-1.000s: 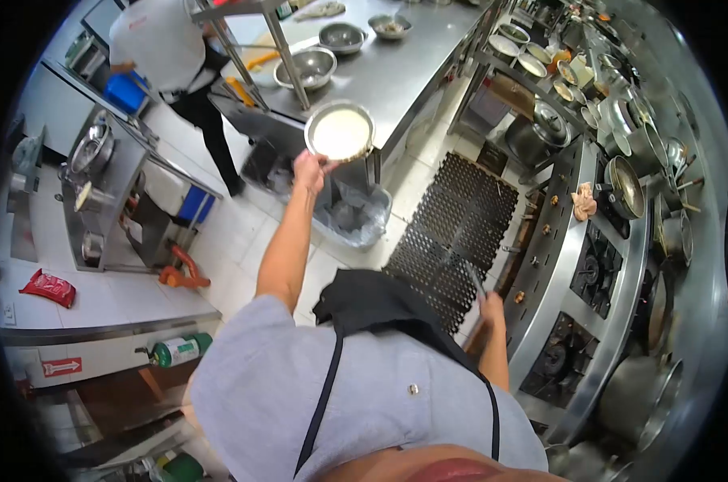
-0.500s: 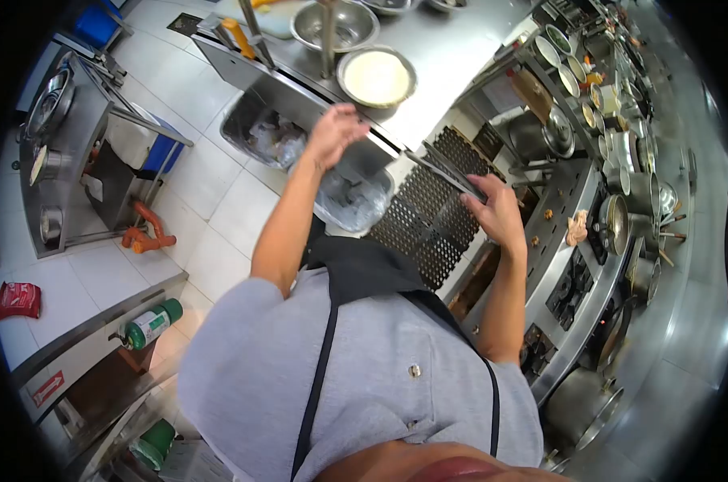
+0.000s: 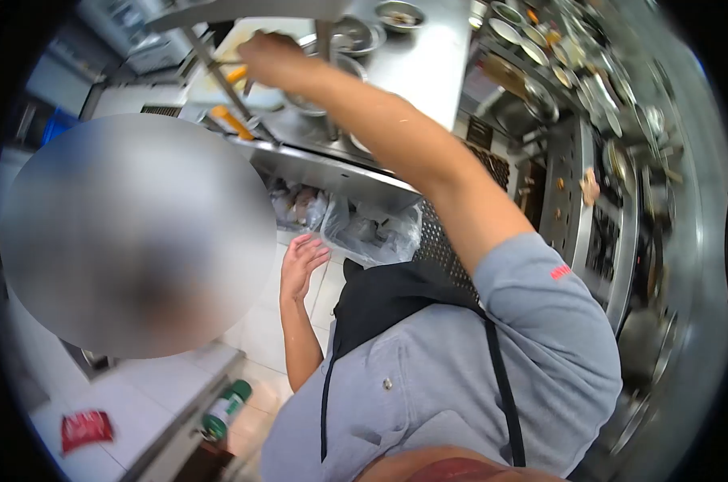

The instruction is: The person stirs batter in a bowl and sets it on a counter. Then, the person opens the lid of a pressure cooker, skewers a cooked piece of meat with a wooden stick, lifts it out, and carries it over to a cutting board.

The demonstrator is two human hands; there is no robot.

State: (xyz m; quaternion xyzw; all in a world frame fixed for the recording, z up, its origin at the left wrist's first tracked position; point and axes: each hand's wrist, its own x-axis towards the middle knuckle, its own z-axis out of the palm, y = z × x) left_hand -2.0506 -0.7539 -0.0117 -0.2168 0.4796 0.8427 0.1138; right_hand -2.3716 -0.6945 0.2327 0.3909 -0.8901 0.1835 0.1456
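Observation:
My right hand (image 3: 271, 60) reaches across the steel counter (image 3: 428, 68), above a white cutting board (image 3: 255, 98). Its fingers are curled, and whatever they hold is hidden; an orange handle (image 3: 236, 75) lies close beside them. Below the counter's front edge, my left hand (image 3: 304, 257) is raised with fingers loosely spread and nothing in it. It is nearest the bin with a clear plastic liner (image 3: 372, 233). A steel bowl (image 3: 357, 36) stands past my right forearm, which covers part of the bowls nearer me.
Another orange handle (image 3: 231, 122) is at the counter edge by a metal upright. A stove (image 3: 569, 201) runs along the right, with pots beyond. A perforated black mat (image 3: 448, 249) lies on the floor. A blurred oval (image 3: 139, 233) hides much of the left side.
My right hand has swung from the right, where it held a long metal tool, across to the cutting board. My left hand has dropped from the counter edge. The view has shifted.

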